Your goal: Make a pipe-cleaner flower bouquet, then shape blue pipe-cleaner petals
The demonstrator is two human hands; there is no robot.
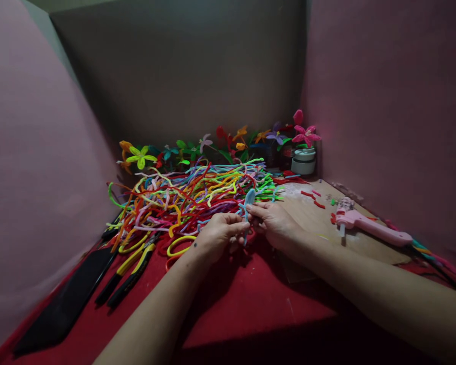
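A light blue pipe cleaner (251,196) is bent into a petal-like loop at its upper end, with a short tail below. My left hand (224,230) pinches its lower part between thumb and fingers. Just under the loop, my right hand (271,220) closes its fingertips on the same piece. Both hands hover over the red cloth, close to the front of a large heap of multicoloured pipe cleaners (197,192). Some of the fingers are hidden behind the hands.
Left of my arms lie yellow-and-black pliers (131,274), yellow-handled scissors (180,246) and a long black object (66,304). At right a pink glue gun (372,228) rests on a brown board (304,203). Pipe-cleaner flowers (140,157) and a pale round container (303,161) line the back.
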